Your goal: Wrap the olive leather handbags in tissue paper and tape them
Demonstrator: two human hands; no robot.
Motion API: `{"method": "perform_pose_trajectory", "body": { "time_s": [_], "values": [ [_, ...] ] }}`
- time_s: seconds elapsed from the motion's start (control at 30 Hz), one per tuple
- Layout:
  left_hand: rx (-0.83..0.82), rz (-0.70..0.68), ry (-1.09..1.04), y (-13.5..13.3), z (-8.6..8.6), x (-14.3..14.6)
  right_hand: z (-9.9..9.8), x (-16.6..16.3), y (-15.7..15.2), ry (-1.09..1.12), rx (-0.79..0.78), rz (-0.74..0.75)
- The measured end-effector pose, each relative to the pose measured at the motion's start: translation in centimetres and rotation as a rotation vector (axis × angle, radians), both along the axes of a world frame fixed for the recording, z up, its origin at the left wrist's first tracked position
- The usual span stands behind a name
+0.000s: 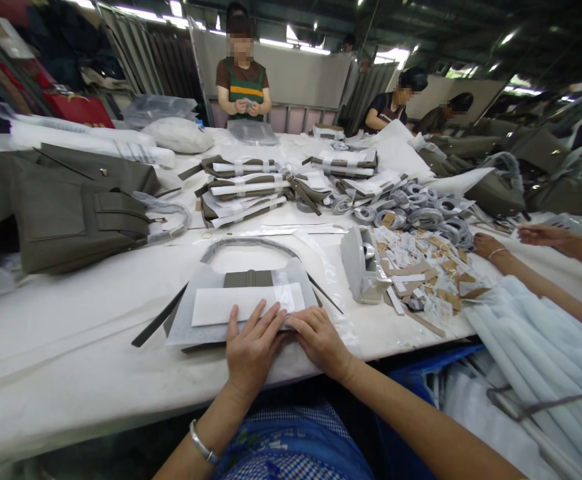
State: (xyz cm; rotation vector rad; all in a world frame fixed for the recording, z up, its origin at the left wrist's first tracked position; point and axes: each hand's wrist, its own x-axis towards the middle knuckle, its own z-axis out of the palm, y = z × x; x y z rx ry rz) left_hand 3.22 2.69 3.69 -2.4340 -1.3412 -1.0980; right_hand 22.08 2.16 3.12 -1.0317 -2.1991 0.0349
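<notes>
A dark olive handbag (241,280) lies flat in front of me, mostly covered by a thin white wrapping sheet (183,320). Its plastic-wrapped handle (249,242) arches away from me, and dark strap ends stick out at both sides. Across the bag rests a white paper strip (221,307). My left hand (253,343) presses on this strip with its fingers spread. Beside it, the fingers of my right hand (323,340) are bent together at the lower end of a glossy piece of clear tape (293,293). The fingertips partly hide that end.
A grey tape dispenser (361,267) stands to the right, before loose tags (431,267) and plastic-wrapped rings (425,210). Wrapped bag pieces (251,187) are stacked beyond. A large olive bag (81,213) sits left. A co-worker's hands (491,247) reach in from the right.
</notes>
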Motion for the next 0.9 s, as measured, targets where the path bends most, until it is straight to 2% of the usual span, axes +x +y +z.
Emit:
{"method": "perform_pose_trajectory", "body": {
  "time_s": [0.13, 0.23, 0.3, 0.37, 0.47, 0.63, 0.77, 0.83, 0.9],
  "values": [
    [0.041, 0.003, -0.021, 0.2, -0.4, 0.2, 3.5, 0.3, 0.9, -0.077, -0.057, 0.108],
    [0.064, 0.01, -0.039, 0.2, -0.6, 0.2, 5.8, -0.4, 4.3, -0.102, -0.042, 0.068],
    [0.061, 0.009, -0.03, 0.2, -0.6, 0.2, 6.2, -1.2, 7.5, -0.202, -0.112, -0.002],
    [0.049, 0.003, -0.013, 0.2, -0.6, 0.1, 5.8, -1.9, 10.2, -0.377, -0.236, -0.039],
    [0.032, -0.002, 0.0, 0.2, -0.5, 0.0, 4.7, -2.7, 12.2, -0.53, -0.337, -0.075],
    [0.04, -0.003, -0.003, 0.2, -0.6, 0.0, 4.4, -3.2, 12.0, -0.558, -0.331, -0.188],
    [0.05, -0.008, 0.0, 0.2, -0.7, 0.0, 5.2, -2.3, 11.5, -0.55, -0.353, -0.108],
    [0.051, -0.005, -0.002, 0.2, -0.8, 0.0, 5.3, -1.1, 10.1, -0.455, -0.33, -0.053],
    [0.053, -0.001, -0.009, 0.2, -0.8, 0.1, 5.0, 0.4, 7.3, -0.256, -0.234, -0.001]
  ]
}}
